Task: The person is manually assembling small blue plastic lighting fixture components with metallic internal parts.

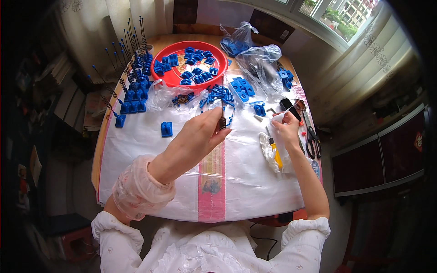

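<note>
The left hand [200,134] pinches a small dark spring-like piece [222,122] upright above the white woven sheet [150,150], clear of the loose blue plastic clips [218,94]. The right hand [287,129] grips a white cloth [278,119] beside the yellow-handled screwdriver [275,152], keeping it within reach.

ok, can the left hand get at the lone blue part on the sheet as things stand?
Probably yes. The lone blue part lies in the open on the white sheet, just left of the left hand, with nothing between. But the fingers already pinch a small dark piece.

Glossy red plastic tray [160,58] (smooth)
</note>
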Tool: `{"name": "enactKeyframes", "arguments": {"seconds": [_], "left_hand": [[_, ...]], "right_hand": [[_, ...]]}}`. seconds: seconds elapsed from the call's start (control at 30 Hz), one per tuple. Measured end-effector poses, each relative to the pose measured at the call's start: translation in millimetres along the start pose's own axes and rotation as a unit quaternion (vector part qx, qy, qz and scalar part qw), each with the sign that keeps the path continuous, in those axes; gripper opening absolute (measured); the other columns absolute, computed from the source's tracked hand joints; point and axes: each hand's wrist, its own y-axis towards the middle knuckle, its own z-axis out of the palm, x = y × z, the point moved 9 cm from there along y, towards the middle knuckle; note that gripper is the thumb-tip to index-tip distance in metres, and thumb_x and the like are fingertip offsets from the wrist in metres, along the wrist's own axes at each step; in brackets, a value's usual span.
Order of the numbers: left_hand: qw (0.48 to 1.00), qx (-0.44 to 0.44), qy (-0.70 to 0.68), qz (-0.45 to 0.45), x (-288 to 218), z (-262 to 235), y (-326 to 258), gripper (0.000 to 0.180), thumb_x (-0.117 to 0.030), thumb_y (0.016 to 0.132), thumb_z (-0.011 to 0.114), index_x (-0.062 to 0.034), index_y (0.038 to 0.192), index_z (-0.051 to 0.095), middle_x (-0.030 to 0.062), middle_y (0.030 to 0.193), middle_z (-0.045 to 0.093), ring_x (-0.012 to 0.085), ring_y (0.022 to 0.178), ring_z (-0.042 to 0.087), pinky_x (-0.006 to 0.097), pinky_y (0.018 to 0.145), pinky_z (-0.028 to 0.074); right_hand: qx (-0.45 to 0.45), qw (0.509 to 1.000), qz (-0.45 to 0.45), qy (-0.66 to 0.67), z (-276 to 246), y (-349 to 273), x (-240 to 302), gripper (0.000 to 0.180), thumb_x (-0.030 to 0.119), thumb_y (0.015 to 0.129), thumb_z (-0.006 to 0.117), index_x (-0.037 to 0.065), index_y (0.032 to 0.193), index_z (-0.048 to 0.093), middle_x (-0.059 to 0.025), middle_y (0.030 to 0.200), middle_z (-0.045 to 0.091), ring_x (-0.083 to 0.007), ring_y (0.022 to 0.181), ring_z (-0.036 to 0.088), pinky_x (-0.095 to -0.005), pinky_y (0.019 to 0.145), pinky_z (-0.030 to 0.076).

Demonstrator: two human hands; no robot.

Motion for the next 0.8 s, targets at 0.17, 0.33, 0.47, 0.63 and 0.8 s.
{"name": "enactKeyframes", "arguments": {"seconds": [0.17,0.33,0.47,0.63,0.8], "left_hand": [[1.0,0.026,0.018,0.002,2.6,7.8,20.2,0.021,-0.012,0.097,0.071,0.0025,0.102,0.056,0.0137,0.084,0.063,0.0251,0.072,0.061,0.037,0.068,0.05],[0.999,0.014,0.027,0.011,10.6,2.8,23.0,0.021,-0.013,0.097,0.07,0.0021,0.1,0.056,0.0152,0.084,0.062,0.0288,0.072,0.059,0.039,0.068,0.048],[0.998,0.035,0.039,0.027,6.0,15.0,30.9,0.024,-0.015,0.096,0.072,0.0016,0.098,0.054,0.0154,0.086,0.06,0.0299,0.075,0.059,0.04,0.069,0.048],[0.996,0.047,0.046,0.057,-6.3,22.2,36.1,0.029,-0.019,0.095,0.073,0.0016,0.096,0.052,0.0154,0.087,0.058,0.0307,0.077,0.059,0.04,0.071,0.048],[0.997,0.046,0.039,0.057,-9.6,19.5,40.5,0.03,-0.02,0.094,0.073,0.0017,0.096,0.052,0.0157,0.088,0.059,0.0318,0.078,0.059,0.041,0.071,0.048]], "right_hand": [[-0.008,0.998,0.002,-0.063,-7.3,-3.3,1.4,0.04,-0.003,0.075,0.08,0.0,0.112,0.066,-0.0069,0.096,0.074,-0.0139,0.085,0.067,-0.0264,0.077,0.052],[-0.162,0.978,-0.11,-0.073,-37.0,-46.2,58.6,0.03,0.0,0.08,0.081,0.001,0.107,0.067,-0.004,0.092,0.068,-0.0131,0.086,0.062,-0.0264,0.079,0.049],[-0.003,0.996,-0.085,-0.008,3.5,-94.1,119.4,0.012,0.002,0.092,0.073,0.0,0.103,0.071,-0.0017,0.088,0.071,-0.0084,0.078,0.065,-0.023,0.074,0.05],[0.189,0.975,-0.071,0.092,87.0,-96.7,167.9,0.013,0.004,0.094,0.073,-0.002,0.105,0.074,-0.0032,0.091,0.075,-0.0069,0.086,0.07,-0.022,0.074,0.053],[0.218,0.966,-0.072,0.117,101.0,-92.2,176.6,0.012,0.004,0.093,0.073,-0.003,0.103,0.075,-0.004,0.089,0.075,-0.0069,0.082,0.07,-0.022,0.075,0.054]]}}
